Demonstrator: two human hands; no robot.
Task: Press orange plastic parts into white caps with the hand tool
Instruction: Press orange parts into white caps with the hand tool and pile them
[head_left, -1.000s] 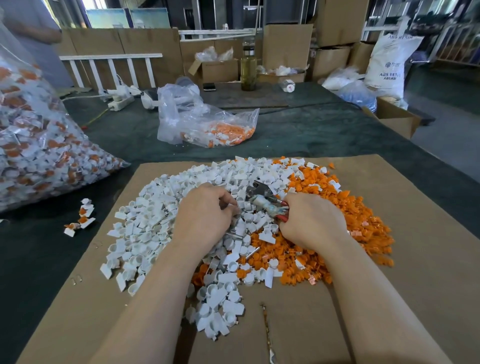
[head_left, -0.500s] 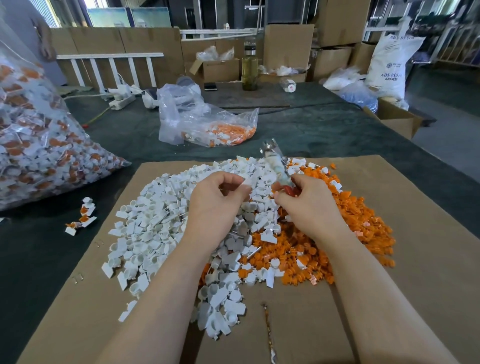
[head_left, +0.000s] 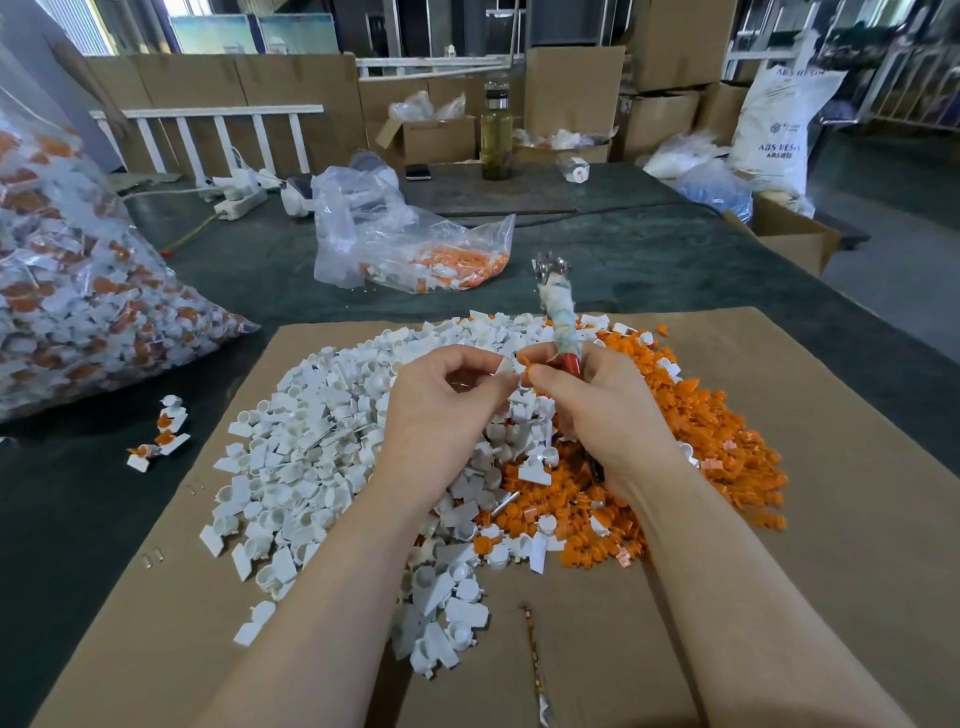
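Orange part (head_left: 525, 362) pinched in right hand (head_left: 597, 410) fingers meets white cap (head_left: 505, 368) pinched by left hand (head_left: 441, 410).

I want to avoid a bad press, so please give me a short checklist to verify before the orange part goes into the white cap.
1. White plastic cap pinched in the left hand: ok.
2. Small orange plastic part at the fingertips of the right hand: ok.
3. Part and cap brought close together: ok; seated or not: cannot tell.
4. Tape-wrapped metal hand tool with red handle held in the right hand, head pointing up and away from the cap: not ok for pressing yet.
5. Supply on the brown cardboard sheet, white cap pile and orange part pile: ok.
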